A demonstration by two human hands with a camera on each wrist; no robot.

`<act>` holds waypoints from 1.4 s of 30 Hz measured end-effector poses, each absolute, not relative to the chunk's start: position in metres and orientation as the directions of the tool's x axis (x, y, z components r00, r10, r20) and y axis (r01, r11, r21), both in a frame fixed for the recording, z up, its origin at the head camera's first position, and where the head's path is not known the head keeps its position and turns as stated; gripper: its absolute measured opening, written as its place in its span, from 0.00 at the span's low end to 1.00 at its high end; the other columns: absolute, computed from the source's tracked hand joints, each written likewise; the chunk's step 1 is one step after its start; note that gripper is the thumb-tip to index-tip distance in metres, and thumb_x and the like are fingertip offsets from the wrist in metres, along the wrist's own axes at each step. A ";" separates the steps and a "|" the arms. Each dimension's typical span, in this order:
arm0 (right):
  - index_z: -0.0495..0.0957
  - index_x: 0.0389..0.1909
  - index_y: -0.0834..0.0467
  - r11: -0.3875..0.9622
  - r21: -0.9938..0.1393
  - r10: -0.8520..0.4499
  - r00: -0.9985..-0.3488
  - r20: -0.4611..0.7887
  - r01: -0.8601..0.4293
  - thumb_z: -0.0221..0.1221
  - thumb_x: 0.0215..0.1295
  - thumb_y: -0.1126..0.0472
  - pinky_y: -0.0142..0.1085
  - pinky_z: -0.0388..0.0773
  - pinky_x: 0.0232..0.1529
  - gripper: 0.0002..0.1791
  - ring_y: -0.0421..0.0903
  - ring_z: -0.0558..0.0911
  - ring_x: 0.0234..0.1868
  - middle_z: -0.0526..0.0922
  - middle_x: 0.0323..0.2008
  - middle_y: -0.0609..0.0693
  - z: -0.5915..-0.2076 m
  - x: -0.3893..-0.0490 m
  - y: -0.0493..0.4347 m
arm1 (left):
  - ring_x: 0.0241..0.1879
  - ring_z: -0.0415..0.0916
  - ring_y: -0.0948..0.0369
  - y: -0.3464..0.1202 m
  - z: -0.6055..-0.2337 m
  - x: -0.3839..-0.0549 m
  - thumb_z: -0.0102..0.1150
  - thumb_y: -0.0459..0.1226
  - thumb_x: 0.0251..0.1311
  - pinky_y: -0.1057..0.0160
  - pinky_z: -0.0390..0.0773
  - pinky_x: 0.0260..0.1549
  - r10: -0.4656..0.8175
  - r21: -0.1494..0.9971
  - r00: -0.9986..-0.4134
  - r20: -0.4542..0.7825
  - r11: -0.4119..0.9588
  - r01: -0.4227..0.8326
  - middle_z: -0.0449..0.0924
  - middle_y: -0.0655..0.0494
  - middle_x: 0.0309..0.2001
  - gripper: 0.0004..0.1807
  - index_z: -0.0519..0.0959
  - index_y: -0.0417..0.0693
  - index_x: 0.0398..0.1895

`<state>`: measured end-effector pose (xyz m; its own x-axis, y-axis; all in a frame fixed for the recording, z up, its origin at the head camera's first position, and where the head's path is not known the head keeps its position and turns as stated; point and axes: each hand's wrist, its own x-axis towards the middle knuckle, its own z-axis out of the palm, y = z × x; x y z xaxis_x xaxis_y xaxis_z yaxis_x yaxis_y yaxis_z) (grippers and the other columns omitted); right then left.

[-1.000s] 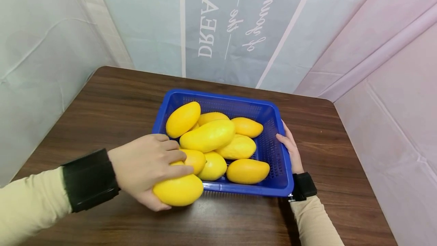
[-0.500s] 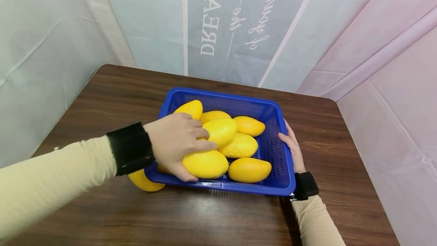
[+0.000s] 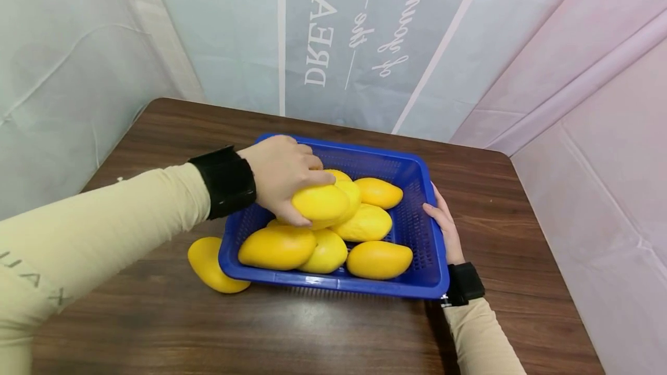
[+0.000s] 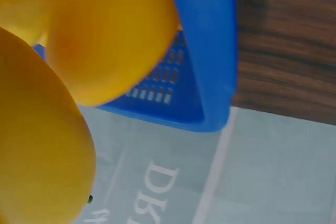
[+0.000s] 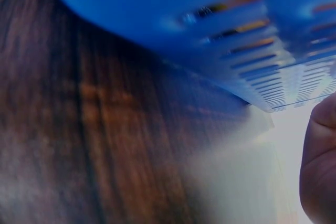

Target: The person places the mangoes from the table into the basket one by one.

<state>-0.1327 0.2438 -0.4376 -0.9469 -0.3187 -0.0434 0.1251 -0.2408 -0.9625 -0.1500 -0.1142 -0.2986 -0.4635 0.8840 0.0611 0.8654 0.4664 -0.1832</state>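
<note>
In the head view my left hand point(image 3: 283, 175) grips a yellow mango point(image 3: 320, 202) over the left part of a blue plastic basket point(image 3: 365, 287), thumb on the near side. Several more mangoes lie in the basket, among them one by the front rim point(image 3: 379, 259) and one at the front left point(image 3: 277, 246). The hand hides the basket's back left corner. The held mango point(image 4: 42, 140) fills the lower left of the left wrist view. My right hand point(image 3: 447, 227) holds the basket's right side, thumb at the rim; its other fingers are mostly hidden.
One mango point(image 3: 213, 265) lies on the brown wooden table point(image 3: 333, 334), partly beneath the basket's front left corner. A printed grey-blue cloth point(image 3: 354, 33) hangs behind the table, and pale sheets point(image 3: 68, 74) close in the sides.
My left hand has carried the mango from outside the basket's front left corner, over the rim and back over the pile. The mango on the table has come into sight. The right hand stays put.
</note>
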 end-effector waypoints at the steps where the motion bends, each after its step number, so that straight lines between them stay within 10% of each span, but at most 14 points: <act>1: 0.41 0.80 0.42 -0.243 -0.962 -0.318 -0.947 -0.043 0.125 0.36 0.80 0.56 0.35 0.78 0.58 0.31 0.42 0.74 0.62 0.49 0.77 0.53 -0.437 -0.133 0.244 | 0.39 0.80 0.54 -0.114 -0.298 -0.154 0.55 0.71 0.48 0.57 0.79 0.33 0.878 -0.184 -0.474 0.064 0.478 0.859 0.84 0.53 0.43 0.41 0.78 0.56 0.58; 27: 0.41 0.80 0.42 -0.242 -0.961 -0.318 -0.947 -0.050 0.132 0.36 0.80 0.56 0.34 0.78 0.57 0.31 0.40 0.75 0.60 0.51 0.76 0.53 -0.437 -0.132 0.243 | 0.49 0.77 0.51 -0.055 -0.314 -0.199 0.48 0.73 0.54 0.54 0.80 0.44 0.647 -0.152 -0.761 -0.058 0.747 0.647 0.78 0.51 0.57 0.46 0.66 0.59 0.71; 42: 0.41 0.80 0.41 -0.244 -0.959 -0.318 -0.946 -0.058 0.141 0.37 0.80 0.55 0.35 0.78 0.58 0.31 0.41 0.76 0.61 0.51 0.76 0.52 -0.438 -0.132 0.243 | 0.55 0.73 0.50 -0.030 -0.321 -0.200 0.47 0.73 0.56 0.52 0.76 0.52 0.621 -0.128 -0.775 -0.115 0.765 0.631 0.74 0.51 0.61 0.47 0.62 0.60 0.74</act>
<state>-0.1319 0.2434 -0.4380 -0.9464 -0.3177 -0.0582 0.1410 -0.2444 -0.9594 -0.2005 -0.0296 -0.3213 -0.7755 0.6207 -0.1154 0.6313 0.7649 -0.1282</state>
